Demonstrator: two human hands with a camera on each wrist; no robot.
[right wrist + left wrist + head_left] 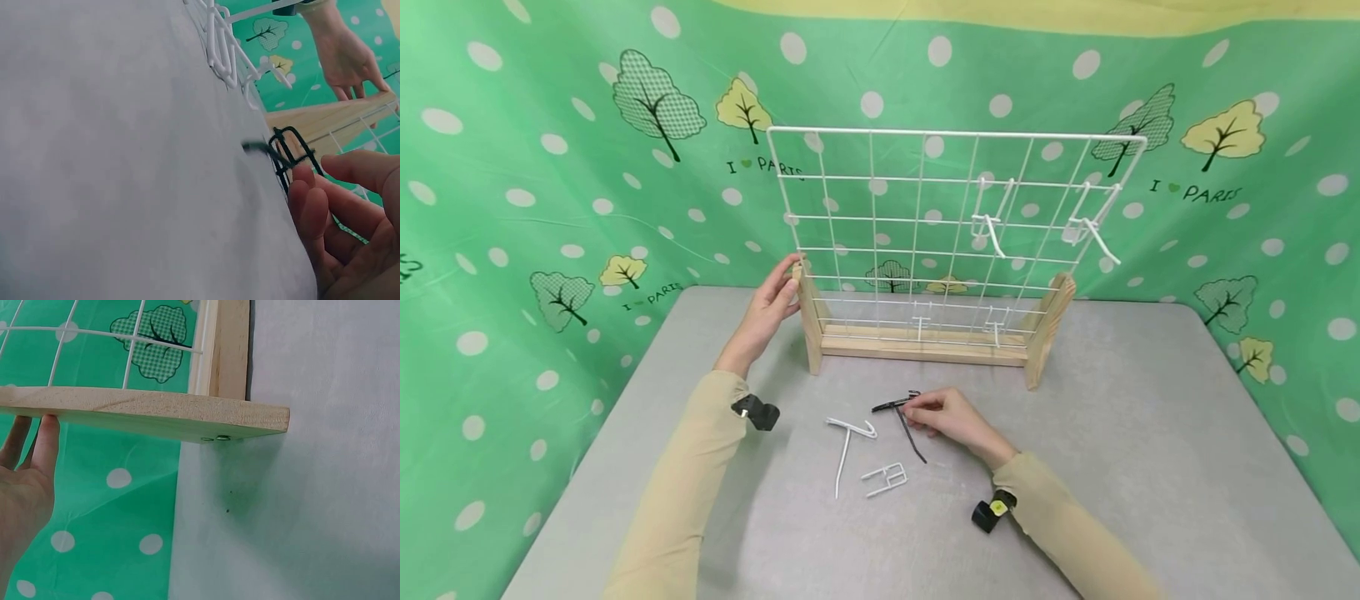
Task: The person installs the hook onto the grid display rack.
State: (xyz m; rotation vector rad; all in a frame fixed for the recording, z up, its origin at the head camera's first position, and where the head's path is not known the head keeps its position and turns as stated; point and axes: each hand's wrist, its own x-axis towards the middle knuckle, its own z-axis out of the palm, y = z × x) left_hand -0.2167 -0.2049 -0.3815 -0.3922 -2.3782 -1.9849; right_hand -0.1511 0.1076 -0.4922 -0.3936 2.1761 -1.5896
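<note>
- Right grip: thumb and fingers bent in a pinch on the black hook. How firm, can't tell.
- Key geometry: hook lies to the left of that grip, fingertips at the right end of its wire frame. Frame runs roughly left-right; long prong slants from it toward the person, drifting right.
- Right grip is at the hook; left grip is well apart, up at the rack.
- Left grip: fingers near straight, tips touching the outer side of the left upright.
- Hook is on or just over the desk, in front of the rack; can't tell if any part is off the surface.
- Just left of it: white hook, prong toward the person. Nearer the person: white wire bracket, apart from both.
- Beyond: wire grid standing between the left upright and the right upright, base bar across the bottom.
- On the grid: inner upper hook and outer upper hook, both right of centre; two more hang low.
</note>
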